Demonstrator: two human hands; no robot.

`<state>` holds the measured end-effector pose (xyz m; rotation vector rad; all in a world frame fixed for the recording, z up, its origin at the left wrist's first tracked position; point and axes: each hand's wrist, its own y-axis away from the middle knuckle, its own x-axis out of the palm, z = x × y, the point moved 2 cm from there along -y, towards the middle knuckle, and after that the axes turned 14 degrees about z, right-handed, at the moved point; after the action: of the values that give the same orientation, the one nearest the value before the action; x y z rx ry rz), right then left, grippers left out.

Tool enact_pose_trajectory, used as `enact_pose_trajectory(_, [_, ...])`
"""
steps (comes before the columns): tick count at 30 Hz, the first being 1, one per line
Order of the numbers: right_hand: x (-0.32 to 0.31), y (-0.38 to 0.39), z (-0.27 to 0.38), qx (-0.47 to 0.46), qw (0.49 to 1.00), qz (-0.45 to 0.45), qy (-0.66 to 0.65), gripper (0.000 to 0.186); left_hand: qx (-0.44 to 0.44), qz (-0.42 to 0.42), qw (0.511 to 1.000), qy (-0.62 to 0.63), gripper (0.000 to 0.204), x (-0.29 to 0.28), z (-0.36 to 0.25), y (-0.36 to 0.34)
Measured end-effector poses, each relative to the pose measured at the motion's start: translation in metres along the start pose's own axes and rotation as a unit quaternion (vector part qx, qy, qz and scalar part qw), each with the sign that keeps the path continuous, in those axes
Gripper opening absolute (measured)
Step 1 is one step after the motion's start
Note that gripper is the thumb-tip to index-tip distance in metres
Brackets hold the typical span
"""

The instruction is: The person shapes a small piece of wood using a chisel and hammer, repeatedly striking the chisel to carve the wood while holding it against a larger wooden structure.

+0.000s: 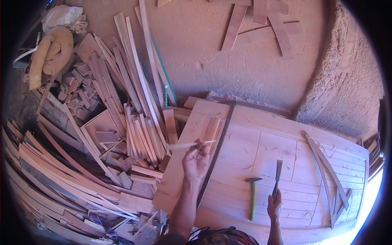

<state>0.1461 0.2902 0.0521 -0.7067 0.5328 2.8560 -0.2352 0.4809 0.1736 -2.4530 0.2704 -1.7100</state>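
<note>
My left hand [195, 161] is raised over the left part of a wooden panel [241, 159], its fingers pinched on a thin wooden strip [181, 145]. The strip's left end is blurred. A chisel [278, 171] is in my right hand [275, 206], blade pointing away from me, fingers wrapped round its handle. Just left of that hand, a hammer [252, 198] with a green handle and dark head lies on the panel. Across the panel's left part runs a dark strip [216, 153], with a short wooden block [212, 128] beside it. Curled shavings [247, 167] are scattered about.
Narrow wooden slats [320, 163] lie crossed on the panel's right side. Stacked boards [73, 179], upright offcuts [143, 134] and small blocks [77, 90] crowd the left. Curved wood pieces [261, 32] lie at the far side; a rough wall [339, 81] rises at right.
</note>
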Motion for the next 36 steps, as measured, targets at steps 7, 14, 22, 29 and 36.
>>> enact_pose_trajectory(7, [-0.005, 0.005, -0.028, 0.005, 0.999, -0.027, 0.038, 0.059, -0.025, -0.085, 0.934, -0.345, 0.02, -0.08, 0.004, -0.111])
enact_pose_trajectory(14, [0.007, 0.01, -0.009, -0.026, 0.941, -0.055, 0.332, 0.057, -0.017, -0.06, 0.672, -0.738, 0.028, -0.173, 0.035, -0.221])
enact_pose_trajectory(22, [0.062, 0.003, 0.049, -0.081, 0.933, 0.008, 0.35, 0.068, -0.163, 0.106, 0.685, -0.702, 0.027, -0.17, 0.096, -0.249])
enact_pose_trajectory(29, [0.082, 0.0, 0.022, 0.024, 0.968, 0.098, 0.23, 0.058, -0.016, -0.033, 0.754, -0.656, 0.012, -0.206, 0.029, -0.298])
enact_pose_trajectory(36, [0.079, -0.011, 0.017, -0.02, 0.979, 0.083, 0.185, 0.038, -0.074, 0.003, 0.753, -0.654, 0.012, -0.225, 0.04, -0.291])
